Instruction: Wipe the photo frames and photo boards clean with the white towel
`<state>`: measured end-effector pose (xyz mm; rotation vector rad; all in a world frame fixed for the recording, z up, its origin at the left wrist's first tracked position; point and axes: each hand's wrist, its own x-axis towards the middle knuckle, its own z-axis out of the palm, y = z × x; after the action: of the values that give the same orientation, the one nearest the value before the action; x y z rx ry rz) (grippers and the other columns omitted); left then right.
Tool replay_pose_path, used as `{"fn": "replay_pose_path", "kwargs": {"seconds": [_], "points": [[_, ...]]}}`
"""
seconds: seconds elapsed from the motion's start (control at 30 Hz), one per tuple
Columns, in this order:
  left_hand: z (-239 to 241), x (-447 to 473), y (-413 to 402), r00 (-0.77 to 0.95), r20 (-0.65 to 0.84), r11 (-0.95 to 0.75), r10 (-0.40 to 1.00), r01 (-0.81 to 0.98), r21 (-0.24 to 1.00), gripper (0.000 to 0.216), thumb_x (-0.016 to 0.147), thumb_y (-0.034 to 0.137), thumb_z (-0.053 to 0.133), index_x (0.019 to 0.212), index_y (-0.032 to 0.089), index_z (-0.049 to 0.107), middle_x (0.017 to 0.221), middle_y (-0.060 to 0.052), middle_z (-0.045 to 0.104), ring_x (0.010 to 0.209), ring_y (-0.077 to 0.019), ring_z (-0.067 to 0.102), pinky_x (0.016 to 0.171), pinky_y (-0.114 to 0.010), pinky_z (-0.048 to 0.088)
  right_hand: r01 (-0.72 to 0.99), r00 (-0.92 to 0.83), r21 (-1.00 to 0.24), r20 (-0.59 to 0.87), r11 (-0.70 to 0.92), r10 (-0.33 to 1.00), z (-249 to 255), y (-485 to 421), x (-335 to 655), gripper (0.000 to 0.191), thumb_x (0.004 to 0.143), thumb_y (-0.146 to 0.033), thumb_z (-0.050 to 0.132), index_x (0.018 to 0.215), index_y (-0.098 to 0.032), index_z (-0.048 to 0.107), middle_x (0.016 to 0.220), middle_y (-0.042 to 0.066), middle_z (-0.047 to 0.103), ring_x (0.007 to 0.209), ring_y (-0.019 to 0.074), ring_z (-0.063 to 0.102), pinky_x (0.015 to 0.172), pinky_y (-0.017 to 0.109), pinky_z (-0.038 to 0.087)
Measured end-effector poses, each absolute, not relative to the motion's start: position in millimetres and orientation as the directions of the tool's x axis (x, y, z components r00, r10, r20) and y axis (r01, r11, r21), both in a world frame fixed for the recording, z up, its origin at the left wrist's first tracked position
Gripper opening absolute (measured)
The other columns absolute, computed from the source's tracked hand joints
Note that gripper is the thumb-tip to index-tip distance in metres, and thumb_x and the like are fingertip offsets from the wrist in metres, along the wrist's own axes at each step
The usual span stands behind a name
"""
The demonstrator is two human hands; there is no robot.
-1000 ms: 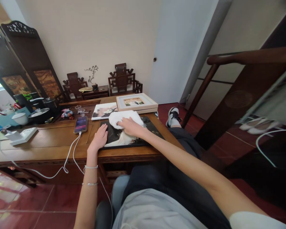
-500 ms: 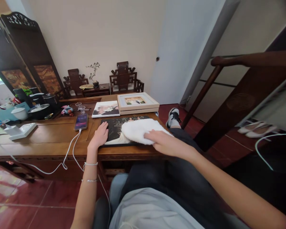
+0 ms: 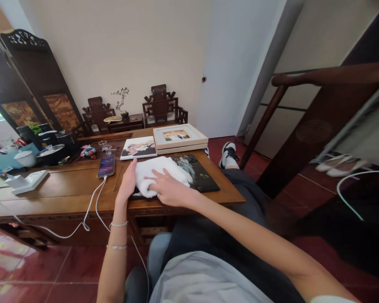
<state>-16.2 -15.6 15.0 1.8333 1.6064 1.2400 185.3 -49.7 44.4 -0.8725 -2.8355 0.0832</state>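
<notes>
A dark photo panel (image 3: pixel 205 179) lies flat on the wooden desk, its right part showing a printed figure. Spread over its left part is a fluffy white cloth (image 3: pixel 159 166). My right hand (image 3: pixel 173 189) presses on the cloth from above, its fingers bent into the pile and bunching the near edge. At the panel's left edge my left hand (image 3: pixel 128 181) stands on its side, fingers stretched out, touching or nearly touching the cloth. The panel's left side is mostly hidden under the cloth and my hands.
Behind the panel lie a white-edged photo print (image 3: pixel 139 148) and stacked frames (image 3: pixel 180 138). A phone (image 3: pixel 106 166) with a white cable is to the left, near a power strip (image 3: pixel 30 182) and a lidded pot (image 3: pixel 51 153). A wooden chair (image 3: pixel 303 126) stands at right.
My right hand has slid the cloth leftward across the panel, uncovering its right part. My left hand has turned from lying flat on the panel's left edge onto its side.
</notes>
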Motion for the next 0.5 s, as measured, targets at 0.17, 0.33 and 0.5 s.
{"fn": "replay_pose_path", "kwargs": {"seconds": [0.17, 0.33, 0.5], "points": [[11.8, -12.7, -18.8, -0.017, 0.304, -0.214, 0.952, 0.674, 0.707, 0.062, 0.107, 0.048, 0.021, 0.150, 0.015, 0.050, 0.161, -0.012, 0.043, 0.154, -0.0223, 0.035, 0.128, -0.040, 0.024, 0.447, -0.876, -0.144, 0.127, 0.883, 0.464, 48.6, -85.6, 214.6, 0.051, 0.077, -0.001, 0.047, 0.120, -0.017, 0.070, 0.143, 0.016, 0.062, 0.149, 0.0350, 0.038, 0.119, 0.064, 0.029], [1.7, -11.7, -16.3, 0.049, 0.223, -0.180, 0.973, 0.766, 0.618, 0.054, 0.106, 0.045, 0.030, 0.145, 0.017, 0.056, 0.160, -0.014, 0.045, 0.154, -0.0252, 0.034, 0.127, -0.048, 0.024, 0.592, -0.780, -0.145, 0.145, 0.793, 0.609, 43.0, -75.9, 254.0, 0.040, 0.078, -0.002, 0.046, 0.106, -0.016, 0.071, 0.128, 0.019, 0.068, 0.127, 0.0307, 0.059, 0.112, 0.051, 0.040], [-4.4, -16.2, -11.2, 0.092, 0.228, -0.200, 0.969, 0.831, 0.519, 0.047, 0.101, 0.027, 0.041, 0.144, 0.017, 0.056, 0.162, -0.012, 0.044, 0.154, -0.0238, 0.035, 0.127, -0.049, 0.026, 0.676, -0.704, -0.100, 0.205, 0.730, 0.680, 32.9, -19.1, 245.0, 0.044, 0.081, -0.004, 0.046, 0.118, -0.015, 0.066, 0.121, 0.018, 0.068, 0.114, 0.0314, 0.061, 0.100, 0.044, 0.045]]}}
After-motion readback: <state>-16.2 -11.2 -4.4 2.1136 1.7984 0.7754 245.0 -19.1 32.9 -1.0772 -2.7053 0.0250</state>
